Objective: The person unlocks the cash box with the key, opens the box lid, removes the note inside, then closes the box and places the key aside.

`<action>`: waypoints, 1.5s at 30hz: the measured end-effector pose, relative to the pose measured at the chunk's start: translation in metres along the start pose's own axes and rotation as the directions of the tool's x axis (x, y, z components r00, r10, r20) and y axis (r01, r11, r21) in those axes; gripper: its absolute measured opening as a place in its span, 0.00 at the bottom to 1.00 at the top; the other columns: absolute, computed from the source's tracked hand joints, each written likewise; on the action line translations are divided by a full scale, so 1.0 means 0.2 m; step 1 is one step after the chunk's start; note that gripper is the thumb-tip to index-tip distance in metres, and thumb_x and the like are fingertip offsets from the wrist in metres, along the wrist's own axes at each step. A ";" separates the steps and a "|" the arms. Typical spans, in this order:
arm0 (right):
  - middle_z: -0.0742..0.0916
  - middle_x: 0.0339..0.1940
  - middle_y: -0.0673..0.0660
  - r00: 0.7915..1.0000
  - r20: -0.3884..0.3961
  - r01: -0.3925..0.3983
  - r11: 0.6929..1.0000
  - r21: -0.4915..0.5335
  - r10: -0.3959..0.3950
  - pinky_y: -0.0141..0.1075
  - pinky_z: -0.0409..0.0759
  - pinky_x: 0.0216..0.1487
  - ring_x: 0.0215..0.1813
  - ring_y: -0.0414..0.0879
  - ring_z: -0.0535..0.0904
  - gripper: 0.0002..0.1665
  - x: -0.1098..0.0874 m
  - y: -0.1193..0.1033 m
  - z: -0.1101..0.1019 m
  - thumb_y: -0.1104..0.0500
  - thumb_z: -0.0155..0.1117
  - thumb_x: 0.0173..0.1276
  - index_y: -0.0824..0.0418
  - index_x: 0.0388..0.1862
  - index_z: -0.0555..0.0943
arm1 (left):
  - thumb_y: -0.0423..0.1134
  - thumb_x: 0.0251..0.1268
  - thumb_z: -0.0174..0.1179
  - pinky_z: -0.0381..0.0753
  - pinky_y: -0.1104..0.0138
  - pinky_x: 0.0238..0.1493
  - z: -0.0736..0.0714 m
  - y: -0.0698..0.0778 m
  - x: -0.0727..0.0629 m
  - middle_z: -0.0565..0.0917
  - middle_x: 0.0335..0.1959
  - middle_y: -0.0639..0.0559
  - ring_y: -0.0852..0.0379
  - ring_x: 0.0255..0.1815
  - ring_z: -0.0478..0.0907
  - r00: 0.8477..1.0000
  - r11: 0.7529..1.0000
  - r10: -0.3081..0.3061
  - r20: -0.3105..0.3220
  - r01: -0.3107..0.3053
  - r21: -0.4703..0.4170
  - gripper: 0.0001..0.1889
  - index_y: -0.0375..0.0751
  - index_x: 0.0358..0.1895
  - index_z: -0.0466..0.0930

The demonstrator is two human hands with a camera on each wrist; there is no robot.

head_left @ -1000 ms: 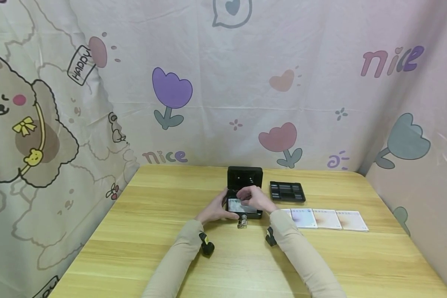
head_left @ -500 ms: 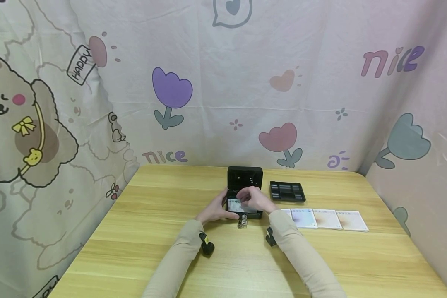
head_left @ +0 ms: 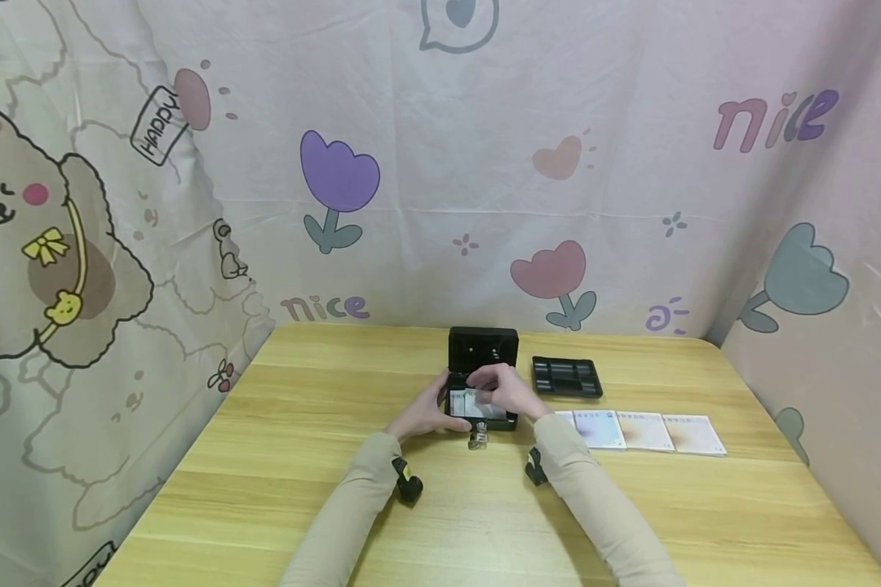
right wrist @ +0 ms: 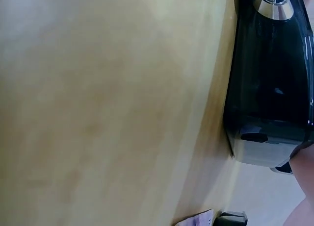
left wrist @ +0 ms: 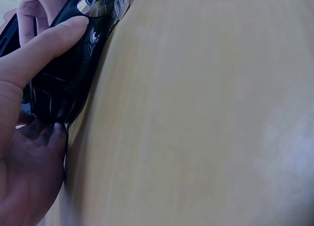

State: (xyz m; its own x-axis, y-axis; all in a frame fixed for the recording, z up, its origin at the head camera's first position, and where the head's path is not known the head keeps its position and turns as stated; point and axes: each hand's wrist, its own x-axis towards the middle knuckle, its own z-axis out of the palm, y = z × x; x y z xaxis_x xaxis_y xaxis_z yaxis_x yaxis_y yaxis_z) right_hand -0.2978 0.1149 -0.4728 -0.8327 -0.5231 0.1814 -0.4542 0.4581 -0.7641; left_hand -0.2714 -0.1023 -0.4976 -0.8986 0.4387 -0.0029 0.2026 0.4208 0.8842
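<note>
A black cash box (head_left: 512, 424) stands with its lid (head_left: 470, 359) raised, banknotes (head_left: 457, 403) lying inside. My left hand (head_left: 427, 410) grips the box's left side, thumb across the front and fingers around the end, as the left wrist view shows. From the front lock (right wrist: 274, 9) hangs a small bunch of keys (head_left: 478, 438). Over the box's right half, my right hand (head_left: 506, 391) reaches in with bent fingers and pinches the edge of a pale banknote (head_left: 477, 403). Its fingertips are partly hidden in the head view.
A black compartment tray (head_left: 567, 378) lies to the right behind the box. Several stacks of banknotes (head_left: 644, 432) form a row on the wooden table (head_left: 470, 522), partly behind the right sleeve. A patterned cloth (head_left: 440, 163) hangs along the table's back.
My right hand has lifted very slightly, and the top note's left edge has shifted right inside the box, showing the notes beneath. The left hand and the box stay put.
</note>
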 end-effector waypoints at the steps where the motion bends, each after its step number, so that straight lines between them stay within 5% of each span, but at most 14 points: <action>1: 0.90 0.44 0.65 1.000 -0.006 0.003 1.000 0.025 -0.002 0.38 0.87 0.49 0.46 0.52 0.87 0.16 0.00 0.00 0.00 0.74 0.68 0.59 0.69 0.48 0.85 | 0.44 0.48 0.80 0.54 0.50 0.83 0.00 0.00 0.00 0.45 0.83 0.34 0.39 0.83 0.49 1.000 1.000 0.004 -0.002 -0.004 0.001 0.65 0.33 0.81 0.39; 12: 0.90 0.49 0.63 0.999 -0.037 -0.016 0.995 0.100 0.020 0.31 0.83 0.47 0.45 0.46 0.83 0.18 0.00 0.00 -0.03 0.73 0.68 0.61 0.66 0.51 0.86 | 0.42 0.49 0.80 0.54 0.50 0.83 0.00 -0.01 0.01 0.53 0.83 0.38 0.42 0.83 0.53 0.999 0.998 0.054 0.002 -0.054 -0.015 0.62 0.38 0.82 0.43; 21: 0.91 0.39 0.64 0.998 -0.057 -0.018 0.995 0.102 0.024 0.31 0.83 0.43 0.41 0.48 0.87 0.16 -0.01 0.00 -0.06 0.70 0.71 0.60 0.68 0.48 0.86 | 0.43 0.48 0.80 0.53 0.51 0.83 0.00 -0.01 0.01 0.50 0.83 0.37 0.42 0.83 0.51 0.999 0.999 0.039 0.000 -0.039 0.003 0.64 0.36 0.82 0.40; 36: 0.91 0.37 0.62 0.964 -0.267 0.020 0.998 0.057 -0.004 0.27 0.78 0.30 0.31 0.41 0.80 0.09 -0.07 -0.10 -0.11 0.64 0.70 0.66 0.64 0.44 0.88 | 0.43 0.47 0.80 0.54 0.48 0.83 0.00 0.00 0.00 0.50 0.82 0.34 0.39 0.83 0.51 1.000 0.999 0.016 -0.025 -0.015 0.035 0.64 0.33 0.81 0.41; 45: 0.92 0.44 0.60 0.966 -0.259 0.013 0.999 0.044 -0.001 0.27 0.81 0.40 0.40 0.38 0.84 0.10 -0.17 -0.11 -0.15 0.60 0.69 0.68 0.61 0.45 0.89 | 0.44 0.48 0.80 0.53 0.49 0.83 0.00 0.01 0.00 0.48 0.83 0.36 0.40 0.83 0.50 1.000 0.999 0.008 -0.021 -0.007 0.047 0.64 0.34 0.81 0.42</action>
State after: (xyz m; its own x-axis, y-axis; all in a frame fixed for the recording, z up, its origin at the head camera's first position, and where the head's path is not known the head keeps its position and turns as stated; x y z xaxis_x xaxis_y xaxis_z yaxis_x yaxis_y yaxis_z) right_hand -0.2681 0.1444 -0.4427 -0.8857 -0.3199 0.3363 -0.4507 0.4192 -0.7881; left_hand -0.2712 -0.1011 -0.4962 -0.9050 0.4252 0.0137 0.2266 0.4544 0.8615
